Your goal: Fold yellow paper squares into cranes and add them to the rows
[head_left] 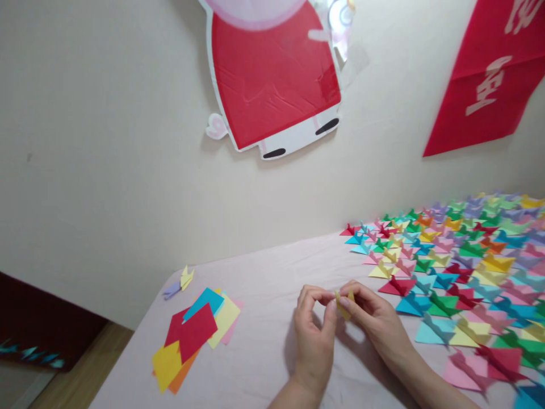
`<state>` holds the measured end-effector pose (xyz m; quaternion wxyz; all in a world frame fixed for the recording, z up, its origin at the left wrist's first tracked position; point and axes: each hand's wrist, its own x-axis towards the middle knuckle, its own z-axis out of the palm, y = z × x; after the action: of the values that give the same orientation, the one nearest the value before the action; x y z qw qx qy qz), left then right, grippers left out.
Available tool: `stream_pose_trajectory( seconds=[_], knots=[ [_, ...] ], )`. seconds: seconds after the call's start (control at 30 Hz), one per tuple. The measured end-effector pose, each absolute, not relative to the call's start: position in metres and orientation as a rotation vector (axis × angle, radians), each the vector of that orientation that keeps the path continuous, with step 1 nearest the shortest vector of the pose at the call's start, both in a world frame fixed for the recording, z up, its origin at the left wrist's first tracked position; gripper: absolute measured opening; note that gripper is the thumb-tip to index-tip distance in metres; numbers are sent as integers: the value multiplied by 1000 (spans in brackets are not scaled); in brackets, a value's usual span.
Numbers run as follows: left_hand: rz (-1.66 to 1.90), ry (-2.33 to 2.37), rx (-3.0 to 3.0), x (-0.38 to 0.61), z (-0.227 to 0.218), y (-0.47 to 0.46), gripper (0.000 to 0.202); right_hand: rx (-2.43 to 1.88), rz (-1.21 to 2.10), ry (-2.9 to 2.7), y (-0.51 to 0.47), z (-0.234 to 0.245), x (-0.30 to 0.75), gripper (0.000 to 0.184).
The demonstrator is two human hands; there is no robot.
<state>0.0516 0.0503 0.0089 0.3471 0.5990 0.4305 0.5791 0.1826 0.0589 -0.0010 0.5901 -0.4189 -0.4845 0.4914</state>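
Note:
A small yellow folded paper (344, 307) is held above the cloth, between my two hands. The thumb and index finger of my left hand (315, 324) pinch its left side. My right hand (372, 315) grips its right side, with the fingers covering part of it. Two points of the paper stick up between the fingertips; the rest of its folds are too small and blurred to make out. To the right of my right hand stand many folded paper cranes (443, 304) in rows, in red, blue, green, pink, yellow and other colours.
Loose square paper sheets (198, 332) lie fanned on the pale cloth-covered surface (259, 363) at left. Behind them sit a yellow folded piece (186, 277) and a purple one (172, 290). A cartoon cutout (276, 79) and a red banner (485, 85) hang on the wall.

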Motion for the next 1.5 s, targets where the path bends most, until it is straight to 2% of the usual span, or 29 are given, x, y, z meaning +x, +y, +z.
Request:
stream_pose_trajectory(
  seconds=[0.17,0.4,0.97,1.27,1.5],
  knots=[
    [1424,1036,1481,51,8,52,12,-976,1114,-1158,58,0,183,31],
    [1364,1002,1360,49,6,55,29,-986,1009,-1257,57,0,184,24],
    [1435,1146,1547,48,7,52,15,-1019,761,-1433,52,3,184,14],
    [1460,1174,1569,45,2,55,23,-1033,634,-1509,53,-3,184,15],
    [1313,1156,1471,45,3,56,33,-1065,578,-1567,54,-2,185,15]
  ],
)
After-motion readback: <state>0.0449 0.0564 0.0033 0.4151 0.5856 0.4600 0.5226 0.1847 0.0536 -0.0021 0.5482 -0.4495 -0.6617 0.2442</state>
